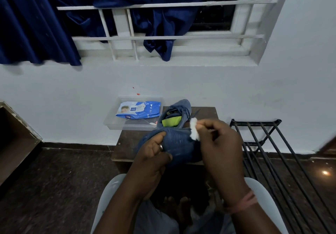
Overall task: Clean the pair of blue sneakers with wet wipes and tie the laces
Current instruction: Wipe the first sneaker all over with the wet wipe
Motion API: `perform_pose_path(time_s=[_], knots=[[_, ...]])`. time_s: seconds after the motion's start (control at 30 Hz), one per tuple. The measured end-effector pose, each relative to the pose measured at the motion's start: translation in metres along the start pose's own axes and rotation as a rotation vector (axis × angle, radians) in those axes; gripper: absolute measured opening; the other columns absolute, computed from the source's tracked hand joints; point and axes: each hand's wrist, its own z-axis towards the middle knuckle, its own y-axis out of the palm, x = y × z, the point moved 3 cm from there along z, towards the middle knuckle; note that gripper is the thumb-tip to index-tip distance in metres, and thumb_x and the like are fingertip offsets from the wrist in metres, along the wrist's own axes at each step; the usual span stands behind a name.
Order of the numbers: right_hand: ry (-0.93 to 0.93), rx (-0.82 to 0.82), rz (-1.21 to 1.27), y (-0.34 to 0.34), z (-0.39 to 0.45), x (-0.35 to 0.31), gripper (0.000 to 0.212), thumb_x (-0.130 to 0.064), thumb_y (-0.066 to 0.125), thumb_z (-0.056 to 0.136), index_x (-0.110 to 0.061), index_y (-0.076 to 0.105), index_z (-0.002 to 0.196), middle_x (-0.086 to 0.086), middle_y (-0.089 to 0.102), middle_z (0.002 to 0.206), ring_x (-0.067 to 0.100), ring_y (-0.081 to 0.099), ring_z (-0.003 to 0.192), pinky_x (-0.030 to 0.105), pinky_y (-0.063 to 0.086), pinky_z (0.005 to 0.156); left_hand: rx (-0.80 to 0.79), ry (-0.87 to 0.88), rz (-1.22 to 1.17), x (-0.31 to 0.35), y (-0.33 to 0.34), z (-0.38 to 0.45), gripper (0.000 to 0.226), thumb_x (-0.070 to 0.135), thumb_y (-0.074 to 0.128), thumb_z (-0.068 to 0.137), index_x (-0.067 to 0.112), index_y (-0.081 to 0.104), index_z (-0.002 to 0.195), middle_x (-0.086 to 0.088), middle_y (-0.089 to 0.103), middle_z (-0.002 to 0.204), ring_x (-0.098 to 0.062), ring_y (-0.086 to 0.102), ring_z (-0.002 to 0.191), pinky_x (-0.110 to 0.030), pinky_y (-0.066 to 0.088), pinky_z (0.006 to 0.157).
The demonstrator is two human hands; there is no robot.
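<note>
Gripped by the left hand (154, 151) above the small brown wooden table (127, 142), the blue mesh sneaker (180, 146) is wiped with a crumpled white wet wipe (193, 131) pinched by the right hand (218, 142); hard rubbing could twist it loose

Blue sneaker (179, 142) held up, heel toward viewer, laces loose, white wet wipe (193, 130) bunched against its side

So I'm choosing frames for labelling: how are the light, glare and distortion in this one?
Head view: dim and bluish; the sneaker in the left hand and the wipe pinched by the right hand stay readable; one glare spot on the floor at right; window bars bow from the wide lens.
</note>
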Motion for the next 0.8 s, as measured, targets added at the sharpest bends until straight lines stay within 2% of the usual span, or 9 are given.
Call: perform_pose_path(time_s=[0.1,0.23,0.3,0.37,0.43,0.5,0.6,0.7,0.8], knots=[[0.064,-0.001,0.091,-0.01,-0.014,0.015,0.014,-0.015,0.068,0.091,-0.026,0.071,0.084,-0.01,0.071,0.087,0.005,0.066,0.082,0.029,0.054,0.075,0.014,0.004,0.221,0.001,0.003,-0.001,0.059,-0.004,0.058,0.084,0.022,0.056,0.137,-0.001,0.073,0.124,-0.022,0.069,0.115,-0.044,0.055,0.098],[-0.004,-0.008,0.006,-0.011,-0.031,0.032,0.017,-0.011,0.068,0.091,-0.027,0.069,0.088,-0.01,0.068,0.094,0.008,0.065,0.09,0.035,0.054,0.081,0.058,0.001,0.417,-0.006,0.019,-0.006,0.054,-0.011,0.053,0.09,0.021,0.061,0.133,0.008,0.077,0.11,-0.01,0.073,0.099,-0.029,0.06,0.084],[0.0,0.05,0.008,-0.014,-0.039,0.041,0.017,-0.009,0.067,0.093,-0.026,0.068,0.092,-0.011,0.067,0.095,0.008,0.064,0.091,0.035,0.053,0.081,0.147,0.01,0.362,-0.012,0.021,-0.007,0.056,-0.01,0.054,0.088,0.018,0.06,0.136,0.003,0.076,0.114,-0.014,0.073,0.103,-0.038,0.06,0.091],[0.07,0.107,0.073,-0.022,-0.041,0.049,0.016,-0.012,0.065,0.094,-0.027,0.068,0.098,-0.009,0.067,0.098,0.009,0.065,0.092,0.039,0.055,0.081,0.26,0.011,0.16,-0.016,0.018,-0.007,0.057,-0.004,0.058,0.079,0.017,0.064,0.131,-0.004,0.076,0.116,-0.024,0.072,0.107,-0.051,0.057,0.097],[0.049,0.104,0.086,-0.027,-0.041,0.05,0.019,-0.011,0.064,0.095,-0.027,0.067,0.105,-0.006,0.067,0.105,0.008,0.065,0.097,0.035,0.055,0.084,0.281,0.013,-0.088,-0.013,0.021,-0.009,0.047,0.006,0.067,0.071,0.012,0.07,0.118,-0.011,0.075,0.112,-0.029,0.073,0.101,-0.048,0.059,0.089],[-0.086,0.069,0.032,-0.026,-0.04,0.037,0.023,-0.006,0.064,0.094,-0.023,0.068,0.109,-0.006,0.064,0.108,0.01,0.062,0.103,0.027,0.052,0.085,0.292,0.023,-0.184,-0.002,0.029,-0.009,0.022,0.016,0.069,0.083,0.011,0.074,0.103,-0.013,0.077,0.104,-0.028,0.074,0.091,-0.04,0.06,0.077],[-0.209,-0.045,-0.061,-0.011,-0.046,0.019,0.026,0.0,0.067,0.091,-0.018,0.071,0.109,-0.007,0.065,0.106,0.002,0.06,0.103,0.018,0.048,0.088,0.45,0.06,0.023,0.004,0.031,-0.002,0.016,0.028,0.071,0.092,0.018,0.073,0.103,-0.002,0.079,0.097,-0.017,0.077,0.085,-0.035,0.062,0.073],[-0.284,-0.092,-0.155,-0.001,-0.055,0.016,0.022,-0.006,0.067,0.092,-0.015,0.073,0.111,-0.003,0.065,0.1,-0.003,0.056,0.09,0.006,0.042,0.082,0.542,0.122,0.041,0.004,0.029,-0.005,0.022,0.021,0.072,0.091,0.021,0.068,0.113,0.0,0.078,0.099,-0.016,0.077,0.085,-0.037,0.063,0.077],[-0.36,-0.054,-0.215,0.001,-0.054,0.011,0.012,-0.006,0.076,0.088,-0.011,0.076,0.099,-0.001,0.061,0.088,0.005,0.053,0.081,0.015,0.044,0.074,0.533,0.244,0.061,0.009,0.026,-0.012,0.017,0.011,0.07,0.092,0.023,0.07,0.104,0.009,0.078,0.093,-0.009,0.075,0.083,-0.027,0.06,0.069]])
